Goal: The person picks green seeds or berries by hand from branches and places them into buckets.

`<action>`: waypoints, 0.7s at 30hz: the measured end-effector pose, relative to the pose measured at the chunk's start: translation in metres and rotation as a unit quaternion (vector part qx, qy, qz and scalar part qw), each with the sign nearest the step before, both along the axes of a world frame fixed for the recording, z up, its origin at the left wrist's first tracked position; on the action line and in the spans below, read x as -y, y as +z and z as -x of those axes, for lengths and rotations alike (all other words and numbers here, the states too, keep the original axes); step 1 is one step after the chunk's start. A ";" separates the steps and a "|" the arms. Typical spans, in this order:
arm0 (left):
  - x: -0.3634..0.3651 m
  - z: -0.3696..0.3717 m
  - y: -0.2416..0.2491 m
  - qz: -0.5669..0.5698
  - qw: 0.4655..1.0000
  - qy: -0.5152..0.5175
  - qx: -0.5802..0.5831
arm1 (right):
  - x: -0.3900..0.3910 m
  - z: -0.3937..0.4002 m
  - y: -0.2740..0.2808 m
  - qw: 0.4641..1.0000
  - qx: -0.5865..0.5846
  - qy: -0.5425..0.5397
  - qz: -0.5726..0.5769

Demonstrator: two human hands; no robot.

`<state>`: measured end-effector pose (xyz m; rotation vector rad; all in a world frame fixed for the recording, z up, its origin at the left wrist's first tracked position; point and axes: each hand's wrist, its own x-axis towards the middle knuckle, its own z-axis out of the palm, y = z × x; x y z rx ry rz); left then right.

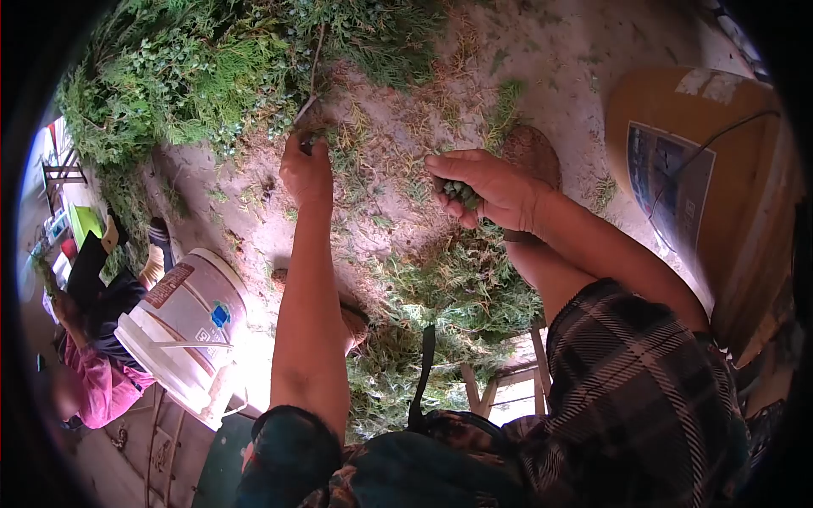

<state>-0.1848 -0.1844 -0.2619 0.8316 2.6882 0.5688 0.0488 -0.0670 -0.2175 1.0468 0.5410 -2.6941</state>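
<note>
My left hand [306, 172] is closed, its fingers around the bare stem end of an evergreen branch [311, 100] whose leafy part reaches up into the pile. Something dark shows between its fingertips, too small to make out. My right hand [491, 184] is curled around a cluster of small green cones [458, 193], with the thumb stretched out above them. Scaly green foliage with small pale blue-green cones [203, 76] fills the upper left, beyond my left hand.
A white bucket [190, 317] stands at the left, near a person in a pink top [106, 389]. At the right is a large tan container [677, 110] with a dark label and a cord. Clippings [457, 284] lie between my feet. Loose sprigs litter the floor [550, 51].
</note>
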 end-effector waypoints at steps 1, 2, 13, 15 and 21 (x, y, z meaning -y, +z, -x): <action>0.000 0.000 0.001 0.002 1.000 -0.001 -0.005 | 0.000 0.000 0.000 1.000 0.003 0.011 -0.015; 0.001 -0.001 0.002 0.005 1.000 -0.002 -0.011 | -0.001 0.000 0.000 0.999 0.006 0.022 -0.030; 0.006 -0.084 0.075 -0.254 0.706 0.202 0.630 | 0.002 0.003 0.005 0.999 -0.015 0.005 -0.048; 0.000 -0.097 0.082 -0.241 0.742 0.188 0.596 | 0.001 0.003 0.010 0.999 -0.018 -0.003 -0.046; 0.002 -0.108 0.078 -0.218 0.781 0.177 0.558 | 0.002 0.004 0.008 0.996 -0.057 0.039 -0.058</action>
